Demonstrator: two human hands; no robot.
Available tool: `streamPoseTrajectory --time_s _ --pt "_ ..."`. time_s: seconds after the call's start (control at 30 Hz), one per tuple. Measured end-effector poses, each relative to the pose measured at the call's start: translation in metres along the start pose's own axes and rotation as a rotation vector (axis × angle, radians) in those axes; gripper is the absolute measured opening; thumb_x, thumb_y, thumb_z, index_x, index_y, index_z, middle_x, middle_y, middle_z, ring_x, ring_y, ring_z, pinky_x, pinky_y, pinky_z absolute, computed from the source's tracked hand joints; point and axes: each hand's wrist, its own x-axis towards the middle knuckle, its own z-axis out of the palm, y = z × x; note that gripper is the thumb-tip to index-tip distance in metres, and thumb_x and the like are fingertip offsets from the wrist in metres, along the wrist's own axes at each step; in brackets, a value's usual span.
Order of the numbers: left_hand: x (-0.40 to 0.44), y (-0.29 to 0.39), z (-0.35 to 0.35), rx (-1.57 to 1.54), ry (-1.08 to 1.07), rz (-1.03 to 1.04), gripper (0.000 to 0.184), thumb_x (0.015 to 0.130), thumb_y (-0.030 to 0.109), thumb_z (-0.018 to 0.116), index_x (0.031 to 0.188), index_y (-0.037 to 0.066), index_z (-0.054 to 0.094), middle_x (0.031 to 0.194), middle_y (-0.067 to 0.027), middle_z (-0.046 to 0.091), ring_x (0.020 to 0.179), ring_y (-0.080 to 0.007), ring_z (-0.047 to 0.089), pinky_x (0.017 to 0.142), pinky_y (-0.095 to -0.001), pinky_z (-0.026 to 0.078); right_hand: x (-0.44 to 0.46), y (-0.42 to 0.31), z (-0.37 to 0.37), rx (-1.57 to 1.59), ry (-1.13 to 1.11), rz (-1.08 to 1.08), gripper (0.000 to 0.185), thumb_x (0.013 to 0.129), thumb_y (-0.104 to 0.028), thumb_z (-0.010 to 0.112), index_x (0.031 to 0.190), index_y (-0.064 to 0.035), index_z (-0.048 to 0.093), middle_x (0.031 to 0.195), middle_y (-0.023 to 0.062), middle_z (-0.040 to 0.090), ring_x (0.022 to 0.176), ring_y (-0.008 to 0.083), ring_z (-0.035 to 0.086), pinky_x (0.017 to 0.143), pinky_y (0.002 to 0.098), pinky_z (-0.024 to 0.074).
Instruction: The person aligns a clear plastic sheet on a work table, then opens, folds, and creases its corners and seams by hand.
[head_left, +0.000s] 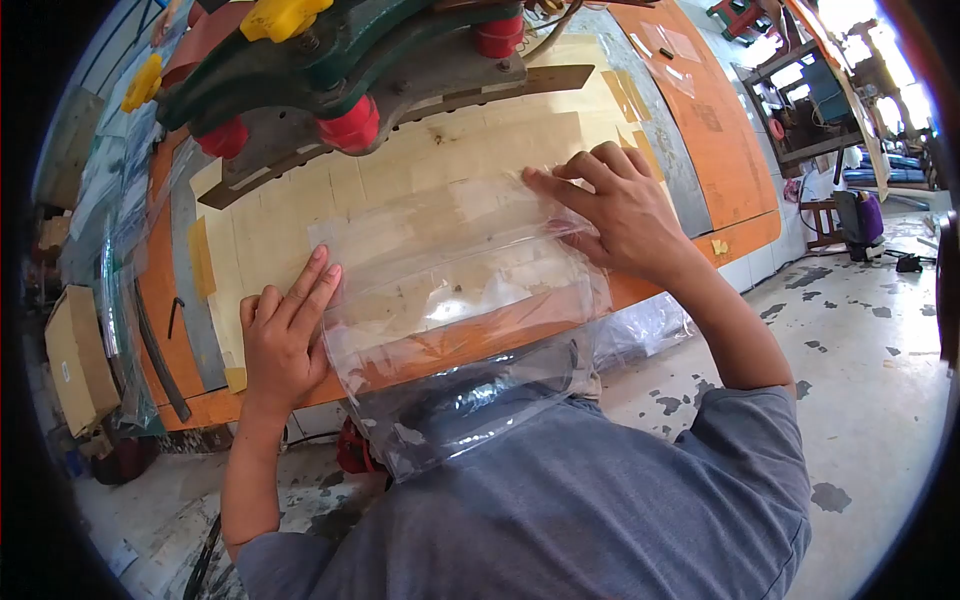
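A clear plastic sheet (455,268), folded or layered, lies over the tan work surface and drapes past the front table edge onto my lap. On its left edge my left hand (288,335) rests with two fingers stretched out flat, the others partly bent. My right hand (625,215) grips the sheet's upper right corner, fingers curled and thumb underneath near the plastic. Just beyond the hands hangs a green press head (400,60) with red round fittings (350,125) and a long straight metal bar (300,155) along its lower side.
The orange table (715,150) has a rounded right corner. A black hex key (175,315) and a dark curved strip (158,350) lie at left, near a cardboard box (80,360). More clear plastic (645,330) hangs at the front edge. A wheeled shelf (810,105) stands right.
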Motion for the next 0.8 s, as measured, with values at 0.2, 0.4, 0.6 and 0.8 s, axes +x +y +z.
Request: streamPoseTrajectory --time_s 0.2,0.4,0.6,0.8 --pt "-0.001 -0.001 0.002 -0.01 0.007 -0.01 0.071 0.073 0.003 0.064 0.142 0.018 0.063 0.153 0.0017 0.057 0.079 -0.0208 0.048 0.081 -0.0332 0.035 -0.008 -0.003 0.01 -0.057 0.069 0.017 0.064 0.083 -0.033 0.078 0.141 -0.0132 0.061 0.119 0.001 0.062 0.107 0.0214 0.055 0.095 0.039 0.0427" --pt "-0.001 -0.001 0.002 -0.03 0.004 -0.015 0.07 0.073 0.005 0.064 0.141 0.018 0.063 0.153 0.0023 0.057 0.079 -0.0214 0.047 0.081 -0.033 0.035 -0.013 -0.006 0.017 0.022 0.054 0.112 0.078 0.069 -0.02 0.082 0.144 -0.0153 0.059 0.127 0.0002 0.061 0.114 0.0222 0.055 0.104 0.0416 0.042" --pt "-0.002 -0.002 0.003 -0.034 0.012 -0.018 0.07 0.073 0.004 0.062 0.141 0.018 0.063 0.153 0.0027 0.057 0.08 -0.0214 0.048 0.082 -0.0332 0.036 -0.013 -0.008 0.016 -0.01 0.078 0.124 0.075 0.069 -0.021 0.082 0.14 -0.0156 0.061 0.128 0.0006 0.062 0.115 0.0238 0.055 0.105 0.0427 0.042" --pt "-0.002 -0.001 0.001 -0.053 0.005 -0.022 0.071 0.072 0.003 0.063 0.142 0.017 0.063 0.154 0.0015 0.056 0.081 -0.0215 0.05 0.083 -0.0332 0.037 -0.014 -0.005 0.013 -0.082 0.092 0.116 0.063 0.072 -0.025 0.083 0.132 -0.015 0.066 0.124 0.0011 0.06 0.112 0.0221 0.055 0.097 0.04 0.044"
